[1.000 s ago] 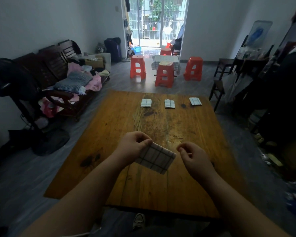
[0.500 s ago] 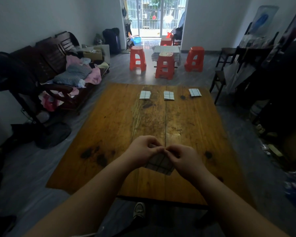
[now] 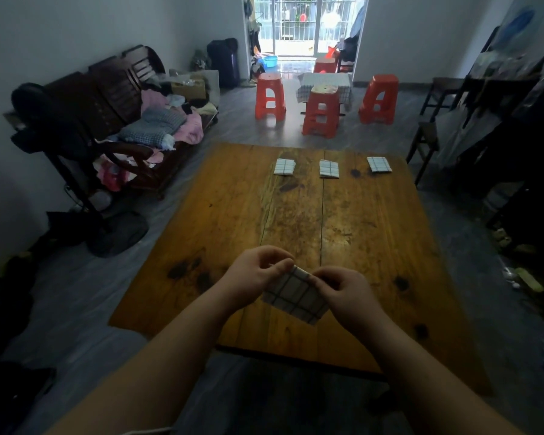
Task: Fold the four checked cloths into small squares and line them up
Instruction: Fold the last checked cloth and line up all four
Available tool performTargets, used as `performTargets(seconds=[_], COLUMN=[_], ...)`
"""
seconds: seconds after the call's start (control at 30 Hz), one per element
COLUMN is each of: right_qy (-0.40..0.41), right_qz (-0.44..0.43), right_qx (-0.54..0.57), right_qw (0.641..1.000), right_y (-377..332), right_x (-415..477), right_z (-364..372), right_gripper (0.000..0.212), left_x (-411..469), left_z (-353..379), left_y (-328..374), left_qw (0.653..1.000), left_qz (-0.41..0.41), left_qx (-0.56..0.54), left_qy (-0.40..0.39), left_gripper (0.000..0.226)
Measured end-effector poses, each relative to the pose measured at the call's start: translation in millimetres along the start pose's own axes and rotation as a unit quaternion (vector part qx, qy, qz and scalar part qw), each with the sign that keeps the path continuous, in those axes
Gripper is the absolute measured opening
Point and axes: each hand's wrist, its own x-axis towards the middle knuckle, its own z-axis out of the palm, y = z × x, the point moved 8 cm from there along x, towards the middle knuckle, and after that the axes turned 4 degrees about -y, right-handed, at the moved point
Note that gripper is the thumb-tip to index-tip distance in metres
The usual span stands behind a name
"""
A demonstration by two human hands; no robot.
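Held cloth (image 3: 292,296): a small checked square, light with dark lines, over the near part of the table (image 3: 233,215) and tilted with one corner up. I could not tell whether its lower edge touched the wood.

Left hand (image 3: 258,271): fingers curled, thumb and fingertips pinching the cloth at its upper left edge.

Right hand (image 3: 343,290): fingers curled, pinching the cloth at its upper right edge. The two hands sat close together, and their fingertips nearly met at the raised corner.

Far edge of table: three folded squares lay flat in a row, none touching another. These were the left cloth (image 3: 284,167), middle cloth (image 3: 329,168) and right cloth (image 3: 379,164). The gap between middle and right was wider than the gap between left and middle. A dark spot (image 3: 355,173) in the wood lay in that wider gap.

Beyond the table stood red stools (image 3: 270,95). A dark bench (image 3: 113,98) on the left was heaped with clothes.
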Motion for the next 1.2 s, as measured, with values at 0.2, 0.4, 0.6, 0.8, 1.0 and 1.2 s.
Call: performTargets(seconds=[0.2,0.4,0.6,0.8,1.0,1.2], right_qy=[0.03,0.057,0.08,0.108,0.176,0.289], right_qz=[0.024,0.04,0.066,0.123,0.163,0.164], right_qx=[0.057,0.075,0.043,0.069,0.117,0.16], right_qw=[0.998,0.995,0.994,0.984,0.964,0.929], right_y=[-12.7,-40.1,-60.0,-54.9,-38.8,-1.8], right_x=[-1.5,-13.9,-39.8,-87.8,-152.2,-226.2], right_z=[22.3,71.0,117.1,122.8,94.0,30.2], right_gripper=[0.013,0.015,0.01,0.009,0.01,0.012], left_x=[-25.5,-70.6,-94.7,-100.4,-98.9,-95.1], left_z=[-28.0,-75.6,-105.5,-84.8,-28.5,93.7], left_y=[-27.2,-72.5,-84.0,-68.7,-33.4,-5.9], left_qw=[1.0,1.0,1.0,0.997,0.99,0.96], left_qz=[-0.018,-0.025,0.019,0.063,0.112,-0.02], left_qx=[0.012,-0.01,-0.002,-0.034,-0.084,-0.192], left_qy=[0.021,0.015,0.003,-0.022,-0.034,-0.203], left_gripper=[0.012,0.01,0.01,0.007,0.006,0.025])
